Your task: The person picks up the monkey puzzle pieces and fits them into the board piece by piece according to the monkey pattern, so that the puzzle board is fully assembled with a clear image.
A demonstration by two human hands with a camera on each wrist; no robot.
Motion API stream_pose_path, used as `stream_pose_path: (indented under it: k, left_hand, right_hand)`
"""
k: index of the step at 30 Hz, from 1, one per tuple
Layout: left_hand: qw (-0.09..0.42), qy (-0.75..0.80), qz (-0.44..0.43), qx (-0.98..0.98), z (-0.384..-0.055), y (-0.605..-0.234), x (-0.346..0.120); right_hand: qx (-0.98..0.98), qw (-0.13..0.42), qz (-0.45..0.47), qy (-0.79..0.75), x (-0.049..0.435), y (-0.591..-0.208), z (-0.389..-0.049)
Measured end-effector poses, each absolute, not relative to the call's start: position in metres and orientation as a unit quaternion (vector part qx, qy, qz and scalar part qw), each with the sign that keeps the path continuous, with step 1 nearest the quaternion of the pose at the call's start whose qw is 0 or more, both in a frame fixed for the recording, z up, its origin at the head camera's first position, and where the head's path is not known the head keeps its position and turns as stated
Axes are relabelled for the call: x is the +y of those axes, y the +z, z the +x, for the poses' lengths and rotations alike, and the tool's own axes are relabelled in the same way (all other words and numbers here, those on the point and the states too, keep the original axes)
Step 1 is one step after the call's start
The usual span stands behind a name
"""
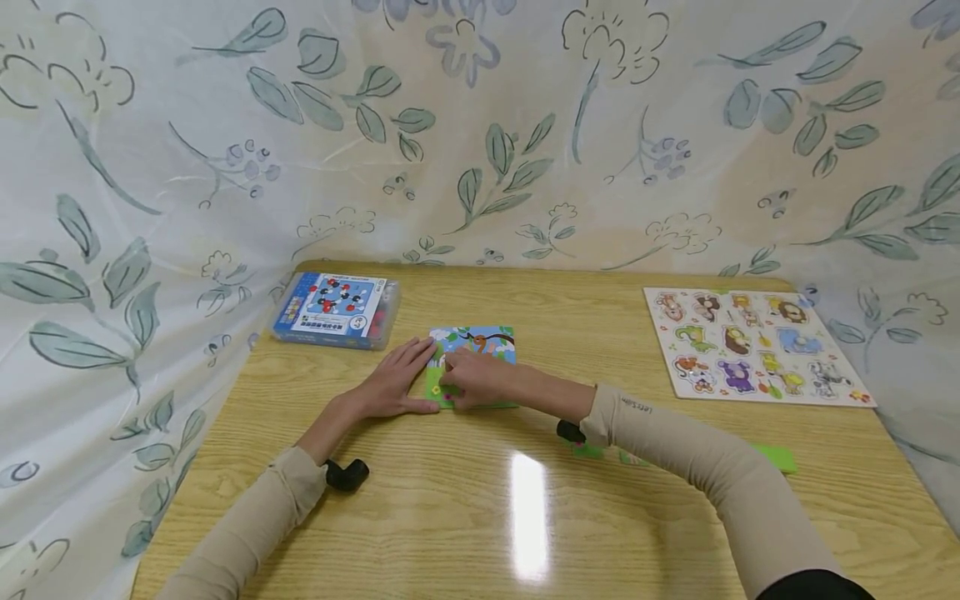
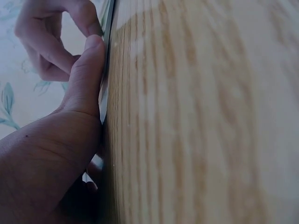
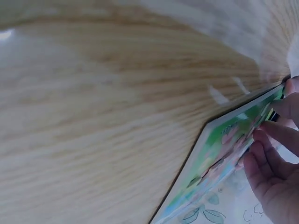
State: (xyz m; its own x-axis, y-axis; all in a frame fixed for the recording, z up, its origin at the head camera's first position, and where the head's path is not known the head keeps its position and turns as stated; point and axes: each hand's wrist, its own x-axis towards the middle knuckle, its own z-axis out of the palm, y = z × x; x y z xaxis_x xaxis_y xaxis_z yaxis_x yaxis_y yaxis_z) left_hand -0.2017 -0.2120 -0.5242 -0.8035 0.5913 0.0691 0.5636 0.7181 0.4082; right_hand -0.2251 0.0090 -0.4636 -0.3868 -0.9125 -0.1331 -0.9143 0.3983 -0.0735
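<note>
A small, colourful picture puzzle lies on the table, with a brown animal on a branch above green grass. My left hand lies with fingers extended along the puzzle's left edge, its thumb by the lower left corner. Over the puzzle's left half, my right hand has bent fingers. In the right wrist view its thumb and index finger pinch a small puzzle piece, mostly hidden, at the puzzle board. The right hand covers much of the picture in the head view.
A boxed molecule model set stands at the back left of the wooden table. An animal peg board lies at the right. Green puzzle pieces lie near the right forearm, and a bright green item shows beyond the sleeve.
</note>
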Motion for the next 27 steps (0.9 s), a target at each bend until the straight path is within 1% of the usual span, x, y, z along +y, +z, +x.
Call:
stream_pose_path:
  k: [2, 5, 9, 15, 18, 22, 27]
  left_hand:
    - [0.031, 0.209, 0.314, 0.926, -0.202, -0.524, -0.211]
    - [0.024, 0.21, 0.32, 0.924, -0.202, -0.524, -0.209]
    - [0.027, 0.209, 0.32, 0.924, -0.2, -0.526, -0.207]
    - [0.041, 0.2, 0.313, 0.928, -0.199, -0.528, -0.209]
    - [0.037, 0.202, 0.305, 0.93, -0.2, -0.526, -0.211]
    - [0.038, 0.204, 0.3, 0.931, -0.201, -0.523, -0.213]
    - [0.04, 0.199, 0.301, 0.932, -0.202, -0.524, -0.21]
  right_hand:
    - [0.829, 0.069, -0.555, 0.002, 0.012, -0.463, -0.224]
    - [0.815, 0.034, -0.578, -0.017, 0.026, -0.461, -0.224]
    - [0.818, 0.002, -0.574, -0.045, 0.068, -0.458, -0.214]
    - [0.863, 0.039, -0.499, -0.064, 0.164, -0.452, -0.179]
    - [0.872, 0.036, -0.483, -0.065, 0.202, -0.453, -0.163]
    - [0.868, -0.002, -0.491, -0.069, 0.233, -0.458, -0.148]
    - [0.869, -0.043, -0.489, -0.068, 0.25, -0.463, -0.136]
